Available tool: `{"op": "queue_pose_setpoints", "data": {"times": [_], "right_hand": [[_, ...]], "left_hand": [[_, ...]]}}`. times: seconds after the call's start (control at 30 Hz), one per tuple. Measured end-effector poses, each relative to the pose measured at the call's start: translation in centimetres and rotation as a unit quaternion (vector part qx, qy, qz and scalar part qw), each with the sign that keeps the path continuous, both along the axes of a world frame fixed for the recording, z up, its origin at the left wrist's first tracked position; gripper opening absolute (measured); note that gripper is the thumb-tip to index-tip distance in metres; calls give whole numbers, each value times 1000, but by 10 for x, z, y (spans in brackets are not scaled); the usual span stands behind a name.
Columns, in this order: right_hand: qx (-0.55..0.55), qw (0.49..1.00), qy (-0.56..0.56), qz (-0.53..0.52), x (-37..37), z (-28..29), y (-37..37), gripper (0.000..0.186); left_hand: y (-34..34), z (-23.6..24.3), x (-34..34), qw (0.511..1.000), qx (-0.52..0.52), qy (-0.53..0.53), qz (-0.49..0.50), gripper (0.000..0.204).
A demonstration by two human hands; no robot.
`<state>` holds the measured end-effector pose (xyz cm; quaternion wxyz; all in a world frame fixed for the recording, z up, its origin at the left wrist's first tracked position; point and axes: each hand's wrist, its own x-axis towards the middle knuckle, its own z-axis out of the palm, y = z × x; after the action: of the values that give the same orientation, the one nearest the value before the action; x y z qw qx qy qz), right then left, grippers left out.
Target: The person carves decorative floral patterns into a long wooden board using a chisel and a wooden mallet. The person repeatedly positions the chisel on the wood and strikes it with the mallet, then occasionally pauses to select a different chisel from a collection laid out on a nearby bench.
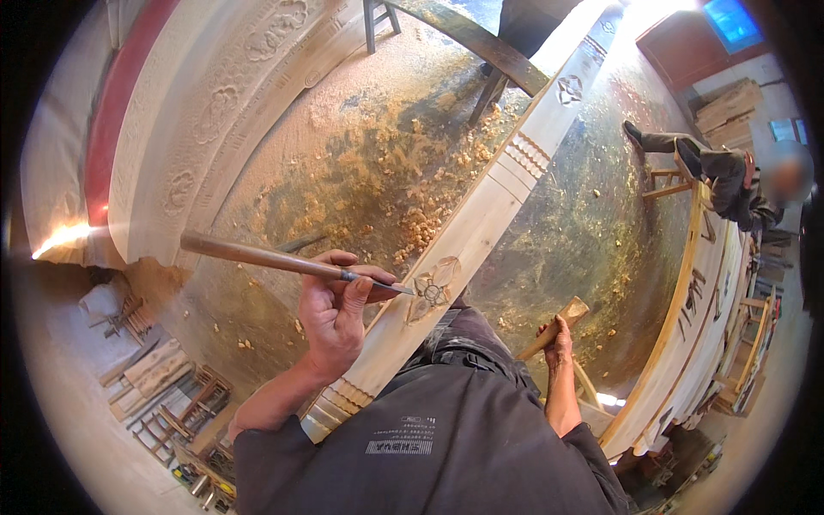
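Head view, single frame.

1. Left hand (333, 311): fingers (359, 290) wrapped around the shaft of a carving chisel (283, 260), grasping it near the metal end. The wooden handle runs up and to the left of the fingers; the steel tip lies just right of them, touching the wood.

2. Long pale plank (506, 184): runs diagonally from beside the left wrist up to the far right. A flower motif (432, 289) is carved in it right at the chisel tip, just beyond the fingertips. Ribbed bands (343, 396) cross it below the left wrist; a further scalloped band (527, 153) and a second flower (569, 88) lie well beyond the fingers, up the plank.

3. Right hand (558, 336): fingers clenched on the handle of a wooden mallet (556, 322), whose head stands just above the fingers, apart from the plank and the chisel.

4. Person's own dark clothing (446, 429): between the two forearms, under the plank.

5. Floor (378, 154): wood chips and sawdust spread beyond the left fingers.

6. Large carved pale panel (206, 112): far up and left of the chisel handle.

7. Second carved board (687, 326): right of the mallet hand, well apart.

8. Another person (730, 180), seated, far upper right.
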<state>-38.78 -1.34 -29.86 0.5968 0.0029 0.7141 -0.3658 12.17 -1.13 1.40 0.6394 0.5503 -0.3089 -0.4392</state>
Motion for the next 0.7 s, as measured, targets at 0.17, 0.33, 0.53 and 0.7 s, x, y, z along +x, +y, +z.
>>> {"op": "queue_pose_setpoints", "data": {"times": [0.17,0.33,0.53,0.7], "right_hand": [[-7,1000,-22,-14,2,3,15,33],[7,999,-20,-49,-11,-4,33,38],[7,997,-21,-76,-24,-11,52,38],[3,997,-19,-70,-27,-14,55,38]], "left_hand": [[2,0,-1,1000,2,-30,-4,29],[6,-2,-2,998,-4,-51,-22,24],[6,-5,-2,996,-35,-71,-42,21],[7,-16,-1,988,-90,-111,-60,20]]}}
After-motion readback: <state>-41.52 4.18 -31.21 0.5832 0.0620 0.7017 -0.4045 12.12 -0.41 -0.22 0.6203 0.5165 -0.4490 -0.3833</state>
